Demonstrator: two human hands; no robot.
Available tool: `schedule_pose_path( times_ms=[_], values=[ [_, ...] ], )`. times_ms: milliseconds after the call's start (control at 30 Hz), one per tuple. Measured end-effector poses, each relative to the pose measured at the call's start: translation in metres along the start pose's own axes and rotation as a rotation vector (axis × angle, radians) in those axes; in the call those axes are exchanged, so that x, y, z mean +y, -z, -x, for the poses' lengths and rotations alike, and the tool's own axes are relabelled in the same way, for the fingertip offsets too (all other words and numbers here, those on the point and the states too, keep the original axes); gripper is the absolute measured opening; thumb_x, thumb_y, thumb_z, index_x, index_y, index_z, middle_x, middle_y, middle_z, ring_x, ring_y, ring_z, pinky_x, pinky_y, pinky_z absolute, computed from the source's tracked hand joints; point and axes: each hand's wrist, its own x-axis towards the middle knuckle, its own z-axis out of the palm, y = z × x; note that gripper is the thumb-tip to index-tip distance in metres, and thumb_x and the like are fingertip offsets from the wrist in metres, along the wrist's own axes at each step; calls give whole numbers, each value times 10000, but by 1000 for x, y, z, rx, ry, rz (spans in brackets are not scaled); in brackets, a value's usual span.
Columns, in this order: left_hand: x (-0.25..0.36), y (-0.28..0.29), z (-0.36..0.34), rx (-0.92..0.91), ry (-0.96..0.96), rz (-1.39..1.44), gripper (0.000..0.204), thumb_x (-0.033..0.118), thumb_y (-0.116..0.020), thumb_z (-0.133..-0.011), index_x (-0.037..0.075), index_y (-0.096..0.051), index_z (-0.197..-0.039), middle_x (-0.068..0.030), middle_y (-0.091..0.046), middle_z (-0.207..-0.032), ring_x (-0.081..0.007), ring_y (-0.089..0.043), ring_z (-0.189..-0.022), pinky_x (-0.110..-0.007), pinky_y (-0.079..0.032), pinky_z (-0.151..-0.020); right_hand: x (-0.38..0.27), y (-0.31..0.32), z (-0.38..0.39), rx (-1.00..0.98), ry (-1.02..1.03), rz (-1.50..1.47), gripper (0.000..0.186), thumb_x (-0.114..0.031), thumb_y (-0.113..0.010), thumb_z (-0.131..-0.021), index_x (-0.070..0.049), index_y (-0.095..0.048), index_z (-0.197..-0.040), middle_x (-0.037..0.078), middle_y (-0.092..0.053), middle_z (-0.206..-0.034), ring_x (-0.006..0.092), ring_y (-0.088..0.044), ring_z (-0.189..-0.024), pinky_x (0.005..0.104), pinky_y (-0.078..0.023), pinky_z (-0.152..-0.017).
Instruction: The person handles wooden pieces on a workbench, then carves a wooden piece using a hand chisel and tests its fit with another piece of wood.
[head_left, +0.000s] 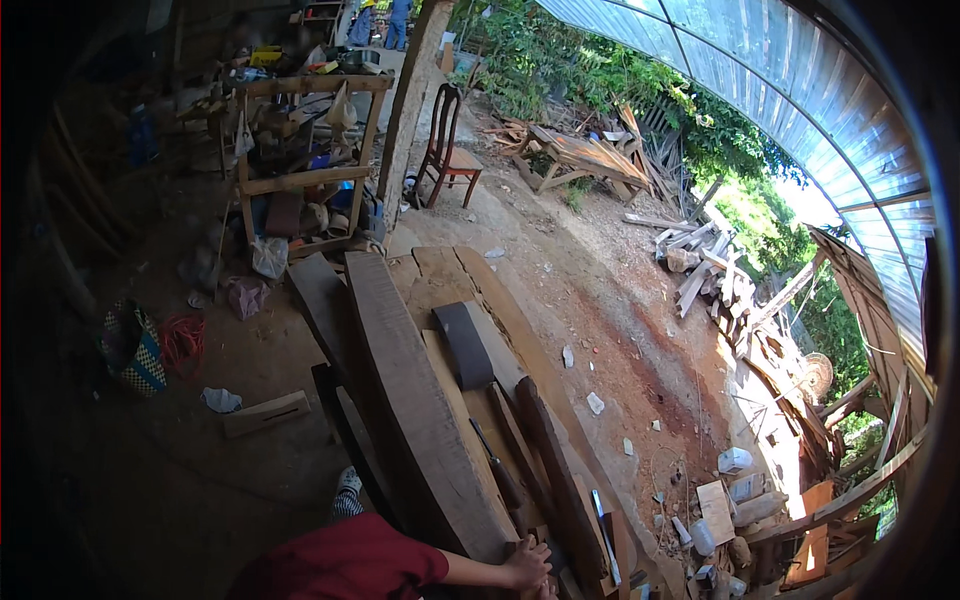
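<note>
From the lower edge my left arm, in a dark red sleeve, reaches rightward. My left hand (527, 564) is at the near end of a long dark wooden plank (425, 400), its fingers curled and closed; what they hold is hidden. Just below it, at the picture's edge, a small bit of my right hand (548, 592) shows, its fingers mostly cut off. Beyond the hands, a dark-handled tool with a thin metal shaft (505, 480) lies among narrow wood strips. Right of the hands is a thin pale metal strip (606, 540). A dark brown curved sheet (463, 345) lies farther up the bench.
The wooden workbench (440, 265) carries several boards. A wooden chair (448, 150) stands beyond it, near a post (410, 110) and a cluttered wooden frame (305, 180). At left are a checkered basket (135, 350) and red cord (183, 345); scrap wood (710, 265) is heaped at right.
</note>
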Motion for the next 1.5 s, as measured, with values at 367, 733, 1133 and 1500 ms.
schedule_pose_path(
  times_ms=[367,733,1133,1500],
  values=[
    [-255,209,41,427,98,-305,198,316,-572,-712,139,-657,-728,-28,-627,-817,-195,-574,-919,-498,-324,-919,-171,-166,-228,1,219,136,598,-424,-565,-785,-4,-444,-1193,158,-484,-1266,387,-385,-1230,440,-371,-962],
    [-370,322,64,743,422,-451,142,245,-597,-620,115,-609,-564,-48,-610,-705,-221,-576,-805,-370,-369,-878,-252,-259,-358,-170,440,113,647,-437,-531,-805,-10,-369,-1264,163,-459,-1292,354,-363,-1256,401,-360,-977],
    [-115,94,37,588,145,-178,110,235,-588,-677,139,-628,-644,-25,-615,-719,-197,-579,-825,-507,-317,-953,-71,-78,-114,-126,120,105,646,-453,-581,-780,-10,-443,-1230,159,-512,-1236,359,-447,-1191,410,-430,-898],
    [-4,6,2,228,-74,-39,171,312,-589,-740,144,-619,-733,3,-581,-737,-181,-553,-875,-557,-273,-966,16,1,-10,13,186,301,675,-369,-561,-847,-9,-305,-1358,218,-469,-1273,358,-549,-1042,378,-463,-838]
  ],
)
